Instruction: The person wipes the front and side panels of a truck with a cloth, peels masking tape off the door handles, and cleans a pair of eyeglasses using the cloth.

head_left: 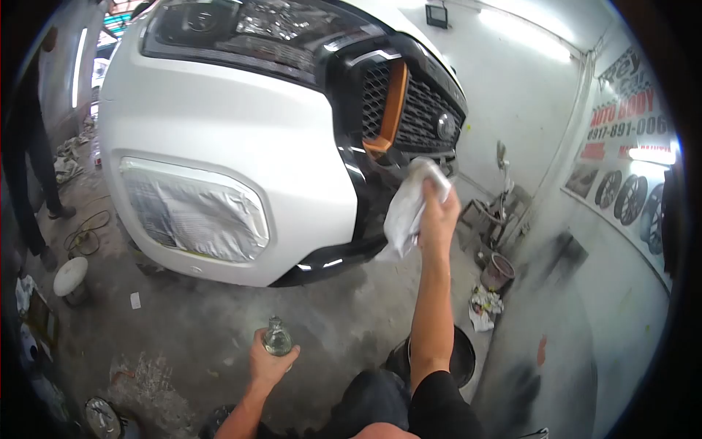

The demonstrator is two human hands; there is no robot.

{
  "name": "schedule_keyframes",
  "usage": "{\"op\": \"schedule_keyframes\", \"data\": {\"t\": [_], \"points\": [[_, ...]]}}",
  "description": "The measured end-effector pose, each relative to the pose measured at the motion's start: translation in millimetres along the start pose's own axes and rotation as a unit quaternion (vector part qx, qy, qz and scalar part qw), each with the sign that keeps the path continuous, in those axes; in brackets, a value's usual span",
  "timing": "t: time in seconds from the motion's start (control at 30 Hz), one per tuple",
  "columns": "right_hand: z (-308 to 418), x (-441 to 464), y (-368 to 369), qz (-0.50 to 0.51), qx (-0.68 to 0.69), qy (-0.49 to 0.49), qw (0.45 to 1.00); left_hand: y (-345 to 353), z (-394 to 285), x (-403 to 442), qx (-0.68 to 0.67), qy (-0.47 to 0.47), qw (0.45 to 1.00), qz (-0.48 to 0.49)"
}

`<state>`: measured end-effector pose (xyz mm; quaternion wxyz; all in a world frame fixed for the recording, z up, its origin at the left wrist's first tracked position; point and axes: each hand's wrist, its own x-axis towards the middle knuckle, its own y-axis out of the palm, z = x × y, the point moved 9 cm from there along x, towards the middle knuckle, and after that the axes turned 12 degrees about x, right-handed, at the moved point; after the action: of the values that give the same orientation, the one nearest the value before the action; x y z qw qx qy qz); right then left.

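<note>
My right hand [439, 212] grips a white cloth [408, 212] and holds it up against or just in front of the black lower front of a white car [241, 110], below the grille [428, 102]. Whether the cloth touches the bumper I cannot tell. Lower down, my left hand [272, 362] is wrapped round a clear glass bottle [277, 338], upright over the floor. Wrinkled masking film [197, 212] covers a recess in the white bumper.
A person [33, 161] stands at the far left. Near them are a white-topped stool [70, 276] and a coiled cable [88, 233]. A bucket [497, 271] and crumpled paper [484, 307] lie by the right wall. Beside my legs is a black bucket [463, 358].
</note>
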<state>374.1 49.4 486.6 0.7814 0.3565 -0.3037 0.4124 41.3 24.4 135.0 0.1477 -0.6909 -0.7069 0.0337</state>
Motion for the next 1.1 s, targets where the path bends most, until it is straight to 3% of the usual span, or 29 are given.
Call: {"op": "schedule_keyframes", "data": {"t": [0.1,0.23,0.33,0.43,0.47,0.57,0.6,0.7,0.77,0.8,0.83,0.87,0.9,0.97,1.03,1.1], "points": [[-49,-53,-43,0.079,-0.110,0.089,0.987,4,-5,-1,0.019,0.003,1.000,0.021],[-50,-104,-13,0.213,-0.214,-0.031,0.953,14,-9,1,0.026,0.013,0.999,0.029],[-53,-122,10,0.284,-0.217,0.050,0.933,16,-9,2,0.050,0.024,0.998,0.023],[-53,-121,17,0.299,-0.340,-0.060,0.889,17,-12,0,0.054,0.021,0.998,0.020],[-61,-118,13,0.300,-0.400,-0.039,0.865,17,-13,0,0.053,0.018,0.998,0.019],[-77,-98,-9,0.243,-0.447,-0.062,0.859,16,-15,-1,0.063,0.031,0.997,0.017],[-80,-90,-22,0.206,-0.392,-0.076,0.893,15,-15,-1,0.071,0.026,0.997,0.019],[-100,-76,-50,0.184,-0.408,0.034,0.894,18,-17,-3,0.088,0.015,0.995,0.032],[-98,-70,-74,0.094,-0.321,-0.012,0.942,15,-11,-4,0.098,0.004,0.995,0.026],[-89,-73,-88,0.076,-0.413,-0.198,0.886,9,-11,-7,0.115,0.027,0.993,0.012],[-127,-64,-128,-0.027,-0.210,0.102,0.972,7,-11,-12,0.130,0.051,0.990,-0.009],[-138,-62,-133,-0.058,0.064,0.173,0.981,7,-14,-8,0.145,0.078,0.986,-0.026],[-119,-57,-140,-0.144,0.096,0.111,0.979,3,-15,-4,0.114,0.043,0.992,-0.009],[-71,-39,-137,-0.199,0.150,-0.039,0.968,6,-26,-13,0.050,-0.023,0.997,0.058],[-2,-30,-94,-0.229,0.068,-0.182,0.954,9,-22,-12,0.034,-0.039,0.996,0.070],[65,-27,-19,-0.189,-0.031,-0.344,0.919,10,-13,-11,0.046,-0.043,0.995,0.079]]}}
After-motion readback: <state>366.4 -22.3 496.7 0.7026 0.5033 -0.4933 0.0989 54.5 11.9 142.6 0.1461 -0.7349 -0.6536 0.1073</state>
